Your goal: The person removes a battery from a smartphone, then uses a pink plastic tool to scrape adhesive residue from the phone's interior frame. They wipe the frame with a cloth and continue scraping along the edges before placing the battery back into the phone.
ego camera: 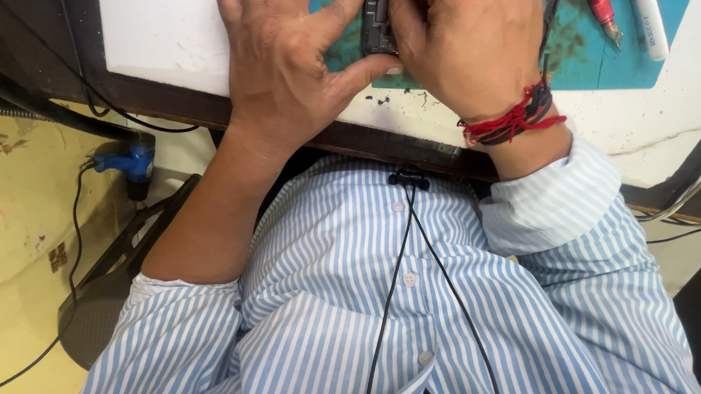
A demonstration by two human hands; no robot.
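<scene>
A small black device, flat and rectangular like a phone frame, lies on a teal work mat at the top of the head view. My left hand presses against its left side, thumb and forefinger around its lower edge. My right hand covers its right side and grips it; a red and black thread band circles that wrist. Most of the device is hidden under both hands.
The mat lies on a white bench top with a dark front edge. A red-tipped tool and a white pen rest on the mat at the right. White and black cables hang at the right; a blue tool sits below left.
</scene>
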